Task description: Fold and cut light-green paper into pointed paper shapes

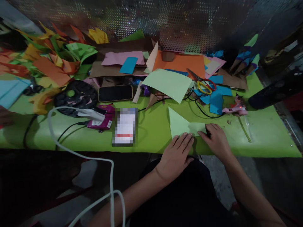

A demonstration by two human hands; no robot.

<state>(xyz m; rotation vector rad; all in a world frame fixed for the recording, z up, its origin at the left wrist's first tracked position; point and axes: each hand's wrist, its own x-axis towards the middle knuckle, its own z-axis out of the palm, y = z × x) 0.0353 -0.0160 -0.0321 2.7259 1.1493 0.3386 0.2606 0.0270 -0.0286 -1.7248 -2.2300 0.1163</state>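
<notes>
A light green sheet of paper, partly folded with a pointed corner at upper left, lies near the table's front edge. My left hand rests flat over its lower edge, fingers stretched out. At the sheet's right end, my right hand pinches the paper between thumb and fingers. Just beyond is another light green sheet, lying loose on other papers. Scissors with red and yellow handles are to its right. A pink glue gun with a small red light sits to the right of my right hand.
On the green tabletop are a blurred-out phone, a dark phone, a purple device with cables, and a black round tray. Coloured paper heaps at the back left. Another person's hand shows at far left.
</notes>
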